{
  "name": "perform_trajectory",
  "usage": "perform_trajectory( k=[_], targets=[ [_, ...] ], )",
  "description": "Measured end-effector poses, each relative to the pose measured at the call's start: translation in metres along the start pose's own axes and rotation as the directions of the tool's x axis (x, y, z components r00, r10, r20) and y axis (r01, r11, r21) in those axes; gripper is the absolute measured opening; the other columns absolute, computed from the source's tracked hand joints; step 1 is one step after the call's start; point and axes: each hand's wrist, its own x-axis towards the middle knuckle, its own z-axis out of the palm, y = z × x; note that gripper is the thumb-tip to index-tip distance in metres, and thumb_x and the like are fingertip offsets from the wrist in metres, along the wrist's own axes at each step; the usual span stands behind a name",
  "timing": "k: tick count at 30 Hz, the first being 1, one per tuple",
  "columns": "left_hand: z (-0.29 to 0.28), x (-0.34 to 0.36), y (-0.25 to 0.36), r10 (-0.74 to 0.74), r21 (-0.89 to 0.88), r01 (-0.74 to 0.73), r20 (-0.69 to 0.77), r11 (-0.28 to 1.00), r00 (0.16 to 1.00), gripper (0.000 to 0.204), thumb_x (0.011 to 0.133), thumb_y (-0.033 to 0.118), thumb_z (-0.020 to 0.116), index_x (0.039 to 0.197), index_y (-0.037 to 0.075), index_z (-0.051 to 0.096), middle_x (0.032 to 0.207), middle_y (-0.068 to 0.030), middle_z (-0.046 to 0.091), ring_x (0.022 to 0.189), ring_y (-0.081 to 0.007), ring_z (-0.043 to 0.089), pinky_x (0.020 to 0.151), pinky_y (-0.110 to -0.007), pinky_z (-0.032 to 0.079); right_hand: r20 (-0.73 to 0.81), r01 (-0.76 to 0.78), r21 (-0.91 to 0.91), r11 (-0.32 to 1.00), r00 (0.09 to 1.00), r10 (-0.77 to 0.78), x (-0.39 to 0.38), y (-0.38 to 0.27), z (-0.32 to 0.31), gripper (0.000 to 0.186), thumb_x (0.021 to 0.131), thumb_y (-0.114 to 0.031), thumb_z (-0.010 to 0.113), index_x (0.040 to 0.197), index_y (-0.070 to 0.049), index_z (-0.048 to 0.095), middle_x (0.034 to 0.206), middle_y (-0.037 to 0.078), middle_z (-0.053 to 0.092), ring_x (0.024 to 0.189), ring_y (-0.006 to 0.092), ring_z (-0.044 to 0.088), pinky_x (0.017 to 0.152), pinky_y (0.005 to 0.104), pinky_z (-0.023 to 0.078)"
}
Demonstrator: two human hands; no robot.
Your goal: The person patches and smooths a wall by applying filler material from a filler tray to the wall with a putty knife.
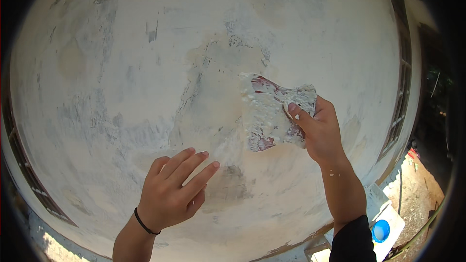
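Observation:
My right hand grips a putty spreader, a wide flat blade with red showing through a thick smear of white paste. Its broad left edge is at the wall; whether it touches I cannot tell. White bits stick to my right thumb and wrist. To the lower left, my left hand holds nothing, its fingers stretched and slightly apart near the wall. Between and above the hands lies a beige patch of wall, bordered by dark cracks and rough flaking. Below it is a grey-brown patch.
Barred windows stand at the left and right ends of the wall. At the lower right, a blue container with whitish contents rests on a pale slab. Beyond it is sunlit ground.

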Motion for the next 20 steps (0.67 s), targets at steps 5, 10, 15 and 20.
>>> perform_trajectory(
  k=[5, 10, 15, 20],
  targets=[
    [-0.049, 0.012, -0.049, 0.082, 0.146, -0.079, -0.015, 0.986, 0.997, 0.048, 0.070, -0.001, 0.061, 0.115, 0.013, 0.064, 0.119, -0.0091, 0.062, 0.111, -0.0269, 0.058, 0.082, -0.037, 0.045, -0.016, 0.056, -0.162, 0.985, 0.998, -0.060, 0.053, -0.048, 0.048, 0.020, 0.090, -0.009, 0.058, 0.103, 0.007, 0.061, 0.089, 0.010, 0.067, 0.074, 0.0130, 0.062, 0.065, 0.0267, 0.050],
    [-0.088, 0.025, -0.106, 0.226, 0.167, -0.206, -0.110, 0.964, 0.968, 0.045, 0.071, -0.003, 0.061, 0.113, 0.013, 0.064, 0.116, -0.0087, 0.064, 0.109, -0.0263, 0.059, 0.083, -0.037, 0.047, -0.068, 0.067, -0.448, 0.892, 0.992, -0.108, 0.087, -0.093, 0.093, 0.026, 0.091, -0.013, 0.059, 0.104, 0.009, 0.057, 0.095, 0.014, 0.066, 0.080, 0.0187, 0.066, 0.072, 0.0326, 0.056],
    [-0.117, 0.019, -0.164, 0.287, 0.275, -0.233, -0.177, 0.933, 0.942, 0.040, 0.075, -0.002, 0.061, 0.112, 0.011, 0.064, 0.114, -0.0077, 0.064, 0.109, -0.0244, 0.059, 0.086, -0.036, 0.048, -0.124, 0.097, -0.623, 0.777, 0.968, -0.220, 0.112, -0.117, 0.151, 0.026, 0.090, -0.014, 0.060, 0.105, 0.008, 0.058, 0.096, 0.014, 0.066, 0.081, 0.0188, 0.066, 0.073, 0.0339, 0.055],
    [-0.112, 0.024, -0.212, 0.292, 0.289, -0.239, -0.157, 0.927, 0.944, 0.038, 0.078, -0.001, 0.061, 0.115, 0.011, 0.063, 0.114, -0.0071, 0.064, 0.109, -0.0243, 0.058, 0.089, -0.038, 0.047, -0.110, 0.081, -0.766, 0.638, 0.961, -0.254, 0.128, -0.113, 0.197, 0.041, 0.083, -0.024, 0.070, 0.107, 0.007, 0.058, 0.098, 0.016, 0.065, 0.088, 0.0259, 0.065, 0.079, 0.0379, 0.053]
  ],
)
